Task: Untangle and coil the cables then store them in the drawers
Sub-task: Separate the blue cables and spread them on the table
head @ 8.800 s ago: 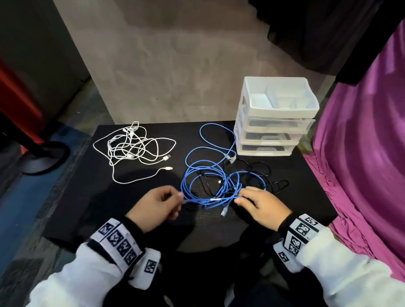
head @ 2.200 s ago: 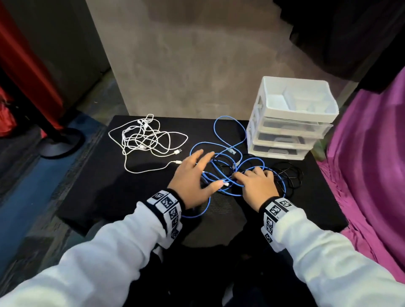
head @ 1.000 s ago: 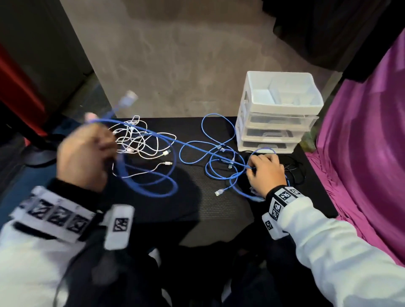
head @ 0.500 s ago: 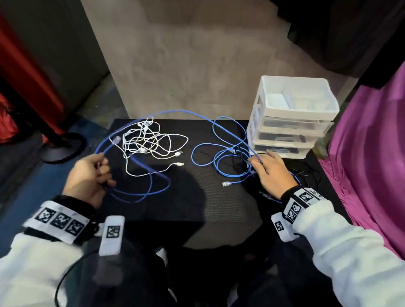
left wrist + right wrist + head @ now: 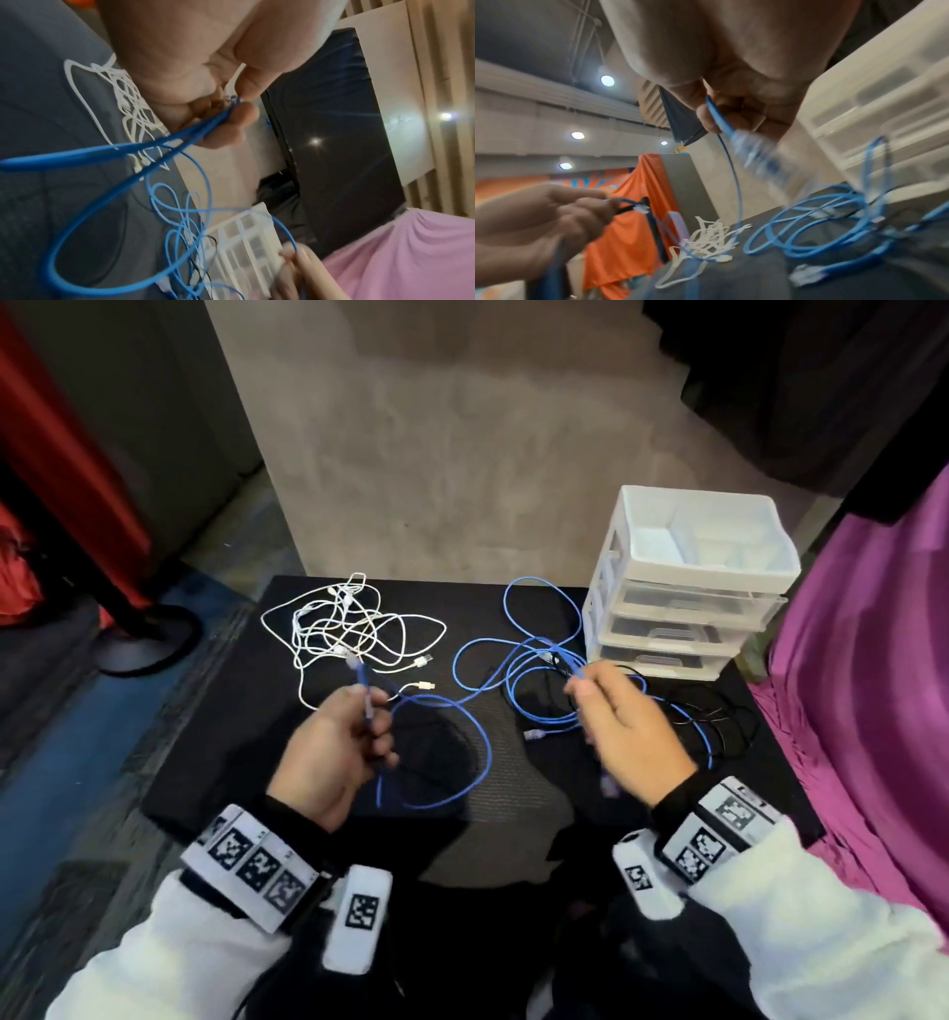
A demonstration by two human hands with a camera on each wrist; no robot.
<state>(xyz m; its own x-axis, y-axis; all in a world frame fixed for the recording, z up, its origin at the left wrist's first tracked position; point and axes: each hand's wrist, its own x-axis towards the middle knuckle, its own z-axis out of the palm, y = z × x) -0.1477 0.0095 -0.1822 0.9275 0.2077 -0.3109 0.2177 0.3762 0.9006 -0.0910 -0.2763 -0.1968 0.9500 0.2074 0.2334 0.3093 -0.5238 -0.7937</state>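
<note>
Our left hand grips one blue Ethernet cable end, our right hand pinches another strand; bare table lies front-left; black cable partly hidden.

Black table mat, purple cloth at right, red drape and round stand base at left.

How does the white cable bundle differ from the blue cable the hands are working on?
The white cable bundle lies untouched at the mat's far left; the blue cable is gripped by the left hand and pinched by the right hand. The white cable bundle looks thinner and knotted tight; the blue cable is thicker, in wide loops. Both are uncoiled and outside the drawers.
</note>
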